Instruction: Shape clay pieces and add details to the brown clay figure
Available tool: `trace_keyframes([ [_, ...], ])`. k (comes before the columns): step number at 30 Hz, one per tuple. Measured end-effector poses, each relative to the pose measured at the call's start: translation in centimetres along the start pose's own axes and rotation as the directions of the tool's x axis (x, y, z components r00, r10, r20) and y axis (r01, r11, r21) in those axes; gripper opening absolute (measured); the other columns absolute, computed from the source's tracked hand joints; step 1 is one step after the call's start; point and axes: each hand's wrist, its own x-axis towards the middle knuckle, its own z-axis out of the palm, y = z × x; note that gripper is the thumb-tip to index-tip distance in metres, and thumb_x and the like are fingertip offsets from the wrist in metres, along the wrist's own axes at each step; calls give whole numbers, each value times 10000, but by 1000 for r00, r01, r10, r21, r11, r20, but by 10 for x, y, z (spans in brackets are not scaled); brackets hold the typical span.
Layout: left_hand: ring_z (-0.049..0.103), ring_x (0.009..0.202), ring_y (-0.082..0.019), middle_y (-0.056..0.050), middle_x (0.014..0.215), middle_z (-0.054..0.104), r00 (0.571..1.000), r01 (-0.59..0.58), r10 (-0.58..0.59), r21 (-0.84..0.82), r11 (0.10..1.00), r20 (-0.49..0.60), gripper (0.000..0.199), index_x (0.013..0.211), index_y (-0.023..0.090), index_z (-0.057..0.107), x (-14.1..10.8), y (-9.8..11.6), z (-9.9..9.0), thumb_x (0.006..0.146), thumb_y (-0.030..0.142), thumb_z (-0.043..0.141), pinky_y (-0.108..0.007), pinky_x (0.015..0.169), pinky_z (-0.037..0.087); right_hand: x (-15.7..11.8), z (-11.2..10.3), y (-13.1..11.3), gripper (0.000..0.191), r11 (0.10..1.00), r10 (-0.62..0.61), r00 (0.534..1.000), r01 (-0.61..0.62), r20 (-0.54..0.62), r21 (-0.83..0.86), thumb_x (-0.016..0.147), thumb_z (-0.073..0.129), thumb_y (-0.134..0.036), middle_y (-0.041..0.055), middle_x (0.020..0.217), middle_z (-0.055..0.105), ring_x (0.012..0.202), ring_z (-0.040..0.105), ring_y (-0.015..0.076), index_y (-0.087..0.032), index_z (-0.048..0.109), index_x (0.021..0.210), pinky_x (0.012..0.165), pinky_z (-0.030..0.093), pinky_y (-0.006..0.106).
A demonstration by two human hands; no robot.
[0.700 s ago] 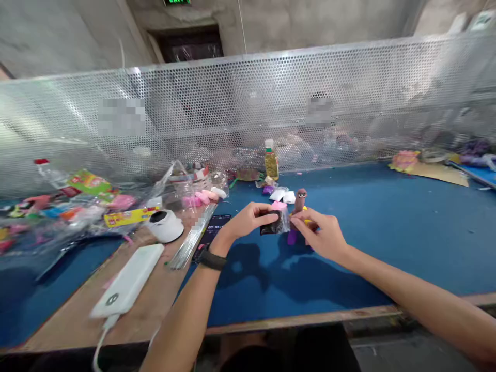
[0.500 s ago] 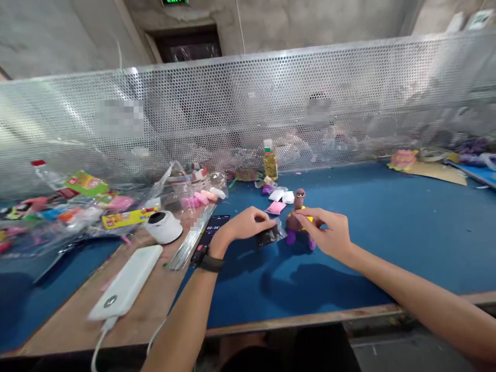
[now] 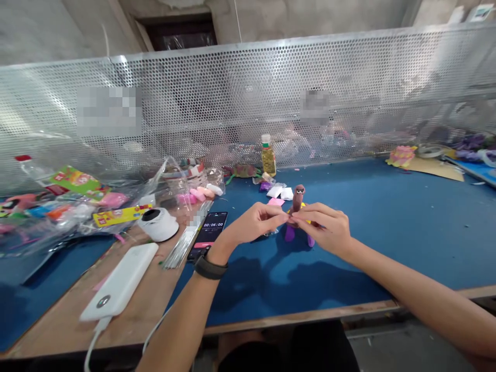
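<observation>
A clay figure point(image 3: 298, 198) with a long brown neck, eyes, a yellow patch and purple legs stands upright on the blue mat point(image 3: 349, 279). My left hand point(image 3: 258, 223) is pinched closed just left of its body. From the other side my right hand point(image 3: 327, 227) also pinches, its fingertips meeting the left ones in front of the figure. Whatever lies between the fingertips is too small or hidden to make out. My hands cover much of the figure's body. Behind my left hand are a pink packet point(image 3: 276, 201) and white packets point(image 3: 287, 194).
A phone point(image 3: 211, 230) showing a timer, metal wires point(image 3: 186, 238), a white camera point(image 3: 158, 225) and a power bank point(image 3: 120, 281) lie to the left. A bottle point(image 3: 267, 157) stands by the perforated metal screen point(image 3: 217, 103). A pink-yellow clay piece point(image 3: 402, 156) sits far right.
My left hand has left the clear packet of black material and moved right to meet my right hand by the figure. The view has shifted slightly.
</observation>
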Motion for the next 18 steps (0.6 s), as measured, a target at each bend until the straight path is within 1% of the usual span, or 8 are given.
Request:
trace_keyframes([
  [2,347,521,-82,43,587,437,1000,-13,13,-20,1000,0,407,748,174,681,1,-2,3,968,508,605,-239,489,304,-1,0,2,86,1000,2,1000,-2,6,-5,954,734,-206,7,870,823,721,767,127,-252,806,942,556,570,202],
  [5,342,518,-82,50,582,421,998,-45,44,-34,998,-41,375,835,169,732,2,-4,4,984,485,596,-244,490,289,-2,0,4,71,1000,-9,1000,9,12,0,944,748,-202,17,880,819,722,763,126,-241,807,944,559,569,203],
  [10,337,573,-93,27,654,434,994,-73,74,7,997,-81,355,853,172,789,2,-4,2,961,471,631,-262,512,270,-2,2,5,45,999,-40,999,40,13,-4,932,769,-216,25,877,809,694,746,111,-225,794,896,523,539,190],
  [14,349,628,-111,13,676,469,994,-64,69,57,996,-88,304,866,189,823,3,-5,2,929,444,671,-279,562,285,-1,3,5,21,999,-27,999,27,17,36,919,782,-194,39,892,799,693,730,108,-201,776,901,551,556,191],
  [18,364,646,-117,6,676,526,987,-39,49,66,997,-154,238,878,199,845,5,-7,4,859,417,750,-281,579,297,-2,3,6,23,998,-14,1000,12,25,60,923,774,-185,41,908,791,669,706,98,-202,764,911,566,565,196],
])
